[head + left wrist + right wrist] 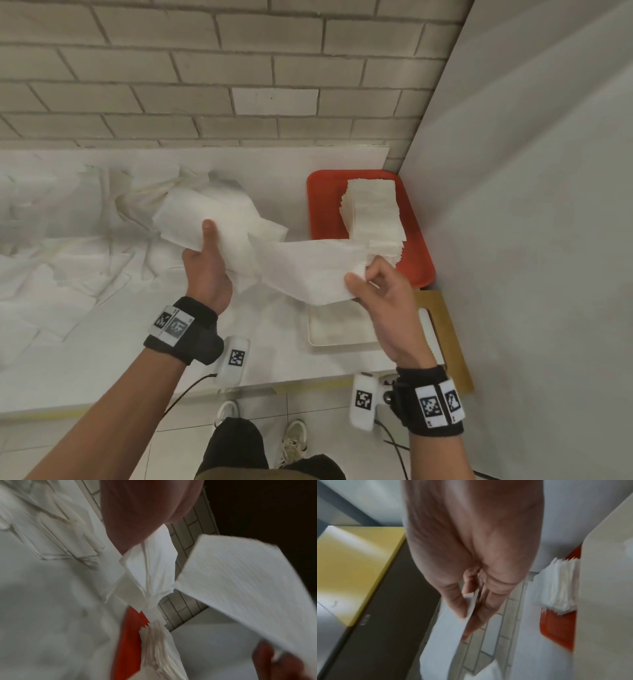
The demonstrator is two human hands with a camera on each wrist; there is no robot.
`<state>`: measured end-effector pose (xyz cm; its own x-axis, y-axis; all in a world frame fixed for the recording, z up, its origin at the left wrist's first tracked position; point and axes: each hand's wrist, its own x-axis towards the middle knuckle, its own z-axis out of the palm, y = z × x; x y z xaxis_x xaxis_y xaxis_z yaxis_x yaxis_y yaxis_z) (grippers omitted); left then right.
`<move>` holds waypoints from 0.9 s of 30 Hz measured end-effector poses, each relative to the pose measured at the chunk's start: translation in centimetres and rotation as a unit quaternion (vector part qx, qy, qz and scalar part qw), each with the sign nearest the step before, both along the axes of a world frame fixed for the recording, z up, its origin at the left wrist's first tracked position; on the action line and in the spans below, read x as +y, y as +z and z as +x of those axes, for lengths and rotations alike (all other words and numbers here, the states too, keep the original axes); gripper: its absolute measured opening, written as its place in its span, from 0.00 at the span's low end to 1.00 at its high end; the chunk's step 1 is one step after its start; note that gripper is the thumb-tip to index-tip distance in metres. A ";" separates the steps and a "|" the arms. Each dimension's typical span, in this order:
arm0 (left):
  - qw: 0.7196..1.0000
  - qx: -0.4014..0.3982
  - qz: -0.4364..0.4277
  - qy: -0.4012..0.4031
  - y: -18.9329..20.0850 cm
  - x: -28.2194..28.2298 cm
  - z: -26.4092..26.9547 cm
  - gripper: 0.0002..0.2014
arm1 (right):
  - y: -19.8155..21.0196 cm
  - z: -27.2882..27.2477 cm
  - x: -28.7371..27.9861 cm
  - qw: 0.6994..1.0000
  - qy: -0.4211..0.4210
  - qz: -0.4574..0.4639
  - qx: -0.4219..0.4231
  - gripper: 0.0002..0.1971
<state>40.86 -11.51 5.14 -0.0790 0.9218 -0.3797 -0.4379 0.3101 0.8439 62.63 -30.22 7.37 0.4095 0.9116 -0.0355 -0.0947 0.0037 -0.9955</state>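
Note:
A white paper napkin (301,270) hangs above the table between both hands, twisted near its middle (150,582). My left hand (207,246) grips its left part, thumb on top and fingers hidden underneath. My right hand (364,274) pinches the right part's near edge between thumb and fingertips (471,608). In the left wrist view the right hand's fingers (278,660) hold the sheet's lower corner (240,581). Just beyond the right hand, a tall stack of folded napkins (373,212) stands on a red tray (325,205).
Loose unfolded napkins (68,240) cover the left of the white table. A shallow white tray (339,332) lies under the held napkin, beside a yellowish board (445,325). A grey partition (531,205) closes the right; a brick wall (205,68) stands behind.

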 end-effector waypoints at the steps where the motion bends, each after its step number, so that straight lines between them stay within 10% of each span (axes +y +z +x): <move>1: 1.000 0.005 0.001 0.002 -0.1 0.2 -0.5 0.27 | -0.7 1.0 -0.2 0.999 -0.034 -0.022 -0.017 0.14; 8: 0.999 0.011 0.000 -0.043 0.4 -0.5 -1.8 0.24 | -6.8 4.7 -2.1 0.882 -0.063 -0.183 -0.430 0.18; 16: 0.984 -0.015 0.030 -0.173 2.6 -2.9 0.0 0.19 | -7.5 4.3 -3.4 0.796 -0.021 -0.275 -0.538 0.10; 22: 0.944 0.092 0.119 -0.293 2.9 -4.9 1.0 0.21 | 2.3 0.6 -1.2 0.919 -0.131 0.009 -0.372 0.04; 27: 0.867 0.193 0.197 -0.415 3.4 -6.3 1.4 0.16 | 7.0 -1.5 2.1 0.931 -0.016 0.000 -0.365 0.27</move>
<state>42.25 -17.86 8.51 0.6221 0.7743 -0.1156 0.1371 0.0376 0.9898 61.15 -28.13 14.34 0.3515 0.8986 0.2627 0.6068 -0.0050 -0.7949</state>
